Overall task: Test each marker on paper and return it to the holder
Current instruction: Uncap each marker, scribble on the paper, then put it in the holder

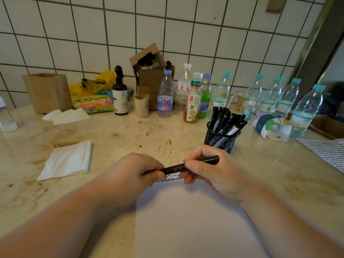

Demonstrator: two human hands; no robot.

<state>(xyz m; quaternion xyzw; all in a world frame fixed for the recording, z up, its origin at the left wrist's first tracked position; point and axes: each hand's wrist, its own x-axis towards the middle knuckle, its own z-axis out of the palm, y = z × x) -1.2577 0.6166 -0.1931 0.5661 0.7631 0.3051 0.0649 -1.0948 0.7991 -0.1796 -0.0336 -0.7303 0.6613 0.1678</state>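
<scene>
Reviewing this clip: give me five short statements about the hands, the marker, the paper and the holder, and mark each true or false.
1. Both hands, left hand and right hand, grip one black marker. True.
2. The mesh holder is empty. False: it holds many black markers.
3. The paper already carries wavy test lines. True, near its far edge.
4. The marker is being held upright. False: it lies roughly level between the hands.
5. The holder stands left of the hands. False: it stands beyond the right hand.
</scene>
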